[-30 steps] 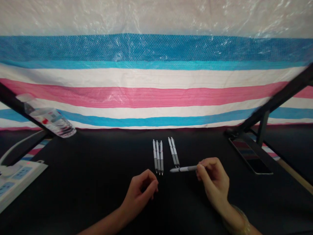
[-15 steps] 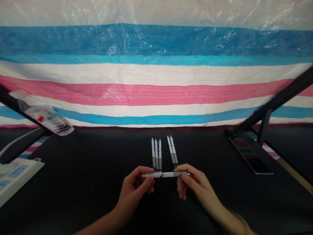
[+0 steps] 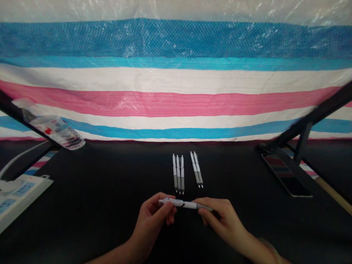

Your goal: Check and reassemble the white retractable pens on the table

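A white pen with a grey grip [image 3: 184, 204] lies crosswise between my two hands, just above the black table [image 3: 104, 198]. My left hand [image 3: 155, 219] pinches its white end. My right hand [image 3: 220, 218] pinches its grey grip end. Just beyond the hands, three matching pens [image 3: 178, 173] lie side by side, and a pair of the same pens [image 3: 196, 169] lies a little to their right.
A clear water bottle [image 3: 53, 128] leans at the far left. A white power strip [image 3: 16, 196] sits at the left edge. A phone [image 3: 286, 174] lies at the right by a black stand [image 3: 302, 128]. A striped tarp [image 3: 176, 80] hangs behind.
A second ago only my right hand held the pen, to the right. It carried the pen leftward and my left hand took the other end; both hands now hold it slightly lower.
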Demonstrator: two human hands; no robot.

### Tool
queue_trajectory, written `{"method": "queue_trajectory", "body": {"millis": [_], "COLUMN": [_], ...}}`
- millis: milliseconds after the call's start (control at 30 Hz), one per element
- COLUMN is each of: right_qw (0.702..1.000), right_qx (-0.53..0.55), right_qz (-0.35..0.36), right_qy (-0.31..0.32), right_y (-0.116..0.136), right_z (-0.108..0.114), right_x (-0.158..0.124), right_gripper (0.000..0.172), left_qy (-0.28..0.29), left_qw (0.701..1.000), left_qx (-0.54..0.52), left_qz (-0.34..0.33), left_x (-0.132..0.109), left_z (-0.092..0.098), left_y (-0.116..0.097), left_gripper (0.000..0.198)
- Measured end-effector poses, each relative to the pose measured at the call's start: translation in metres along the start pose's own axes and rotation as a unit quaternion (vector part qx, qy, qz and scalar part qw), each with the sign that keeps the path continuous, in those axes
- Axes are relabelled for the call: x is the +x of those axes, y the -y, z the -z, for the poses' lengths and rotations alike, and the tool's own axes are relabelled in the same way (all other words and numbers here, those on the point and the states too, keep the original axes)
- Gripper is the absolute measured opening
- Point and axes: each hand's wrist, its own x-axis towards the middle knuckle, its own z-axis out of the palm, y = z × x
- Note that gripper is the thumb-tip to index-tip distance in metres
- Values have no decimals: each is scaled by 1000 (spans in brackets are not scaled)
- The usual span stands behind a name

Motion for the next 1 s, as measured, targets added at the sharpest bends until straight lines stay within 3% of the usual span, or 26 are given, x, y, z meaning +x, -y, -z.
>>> {"method": "queue_trajectory", "body": {"millis": [133, 300, 500, 567, 633, 700, 767, 900, 1000], "right_qw": [991, 974, 944, 957, 983, 999, 998, 995, 987], "right_qx": [-75, -128, -175, -163, -116, -42, 20, 61, 115], "right_qz": [98, 172, 252, 207, 119, 14, -58, -71, -109], "right_qy": [-54, -77, -120, -118, -78, -7, 18, -31, -2], "right_y": [-4, -8, -8, -5, -1, 4, 6, 2, -3], "right_z": [-2, -2, -4, -3, 0, 2, 3, -2, -4], "right_x": [-4, -7, -8, -9, -8, -7, -5, -5, -6], "right_gripper": [25, 22, 36, 29, 25, 45, 59, 43, 50], "left_qy": [9, 33, 32, 18, 4, -3, -7, -12, -12], "left_qw": [1000, 998, 998, 998, 998, 998, 997, 996, 996], "left_qx": [19, 41, 44, 41, 36, 32, 30, 22, 18], "left_qz": [-11, -33, -29, -34, -44, -57, -69, -83, -85], "left_x": [-2, -4, -4, -4, -4, -5, -5, -6, -6], "left_z": [3, 9, 6, 5, 4, 5, 6, 7, 7], "left_y": [2, 7, 6, 4, 3, 4, 5, 4, 1], "left_gripper": [42, 38, 40, 41, 42, 42, 41, 40, 38]}}
